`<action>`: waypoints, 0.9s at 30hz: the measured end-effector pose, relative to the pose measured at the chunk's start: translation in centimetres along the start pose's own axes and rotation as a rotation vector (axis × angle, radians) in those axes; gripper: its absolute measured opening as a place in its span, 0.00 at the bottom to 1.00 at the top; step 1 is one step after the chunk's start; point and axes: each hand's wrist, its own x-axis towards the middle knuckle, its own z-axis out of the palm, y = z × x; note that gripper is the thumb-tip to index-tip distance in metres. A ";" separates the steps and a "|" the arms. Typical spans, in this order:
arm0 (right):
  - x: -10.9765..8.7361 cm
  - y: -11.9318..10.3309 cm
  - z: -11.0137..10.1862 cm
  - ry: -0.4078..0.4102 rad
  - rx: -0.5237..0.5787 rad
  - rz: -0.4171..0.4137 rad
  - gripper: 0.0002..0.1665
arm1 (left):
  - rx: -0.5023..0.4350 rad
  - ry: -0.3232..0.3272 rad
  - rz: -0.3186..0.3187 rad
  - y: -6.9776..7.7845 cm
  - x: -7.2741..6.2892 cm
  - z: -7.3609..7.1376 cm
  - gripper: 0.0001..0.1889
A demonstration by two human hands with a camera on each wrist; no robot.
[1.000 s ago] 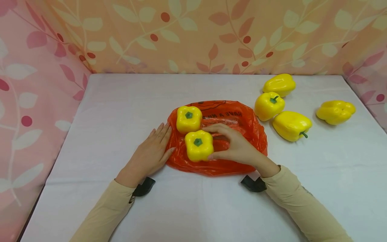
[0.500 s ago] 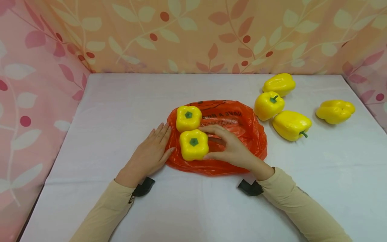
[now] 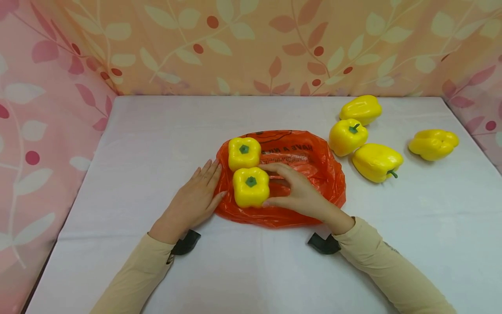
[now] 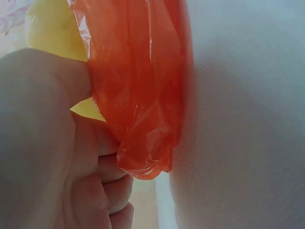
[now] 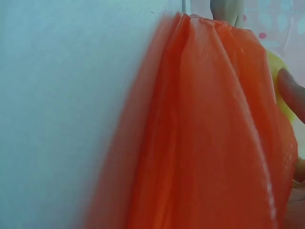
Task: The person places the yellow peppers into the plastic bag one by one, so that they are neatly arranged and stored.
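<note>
A red plastic bag (image 3: 298, 192) with printed lettering lies on the white table, its rim turned up. Two yellow bell peppers stand upright on its left part, stems up. My right hand (image 3: 300, 192) holds the nearer bell pepper (image 3: 251, 194) from the right, thumb and fingertips at its side. This pepper touches or nearly touches the farther bell pepper (image 3: 244, 157). My left hand (image 3: 192, 200) rests with fairly straight fingers against the bag's left edge. In the left wrist view the thumb (image 4: 71, 78) and fingers lie along the bag's side (image 4: 138, 86).
Several more yellow bell peppers lie on the right: one pepper (image 3: 347, 137) beside the bag, a second pepper (image 3: 377, 162) in front of it, a third pepper (image 3: 361, 110) behind, another pepper (image 3: 433, 145) farther right. A patterned curtain (image 3: 251, 48) borders the white table (image 3: 157, 122).
My right hand has moved slightly left with the nearer bell pepper, bringing it in line with the farther one. In the last half second it hardly moves. The left hand has stayed in place.
</note>
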 end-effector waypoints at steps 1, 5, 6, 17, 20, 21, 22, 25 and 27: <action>0.0 0.0 0.0 0.005 -0.002 -0.002 0.43 | -0.001 0.001 0.000 0.0 0.0 0.0 0.36; 0.1 -0.1 0.0 0.013 0.002 -0.011 0.43 | -0.002 0.000 -0.004 0.0 0.1 -0.1 0.36; 0.1 -0.1 0.0 0.012 0.003 -0.011 0.43 | -0.002 -0.001 -0.004 0.0 0.1 -0.1 0.36; 0.3 0.2 0.2 0.006 0.055 0.013 0.44 | -0.002 -0.008 -0.009 0.1 0.0 -0.2 0.36; 0.2 0.2 0.2 0.013 0.093 0.042 0.45 | -0.003 -0.009 -0.005 0.1 0.0 -0.2 0.36; 0.2 0.1 0.2 0.016 0.097 0.052 0.45 | -0.003 -0.009 -0.003 0.1 0.0 -0.2 0.36; 0.2 0.2 0.2 0.019 0.099 0.059 0.45 | -0.002 -0.007 -0.002 0.1 0.0 -0.2 0.36; 0.1 0.2 0.1 0.021 0.110 0.077 0.44 | -0.002 -0.004 0.003 0.1 0.0 -0.2 0.35; 0.1 0.2 0.0 0.020 0.125 0.084 0.43 | -0.003 -0.003 0.004 0.1 0.0 -0.2 0.35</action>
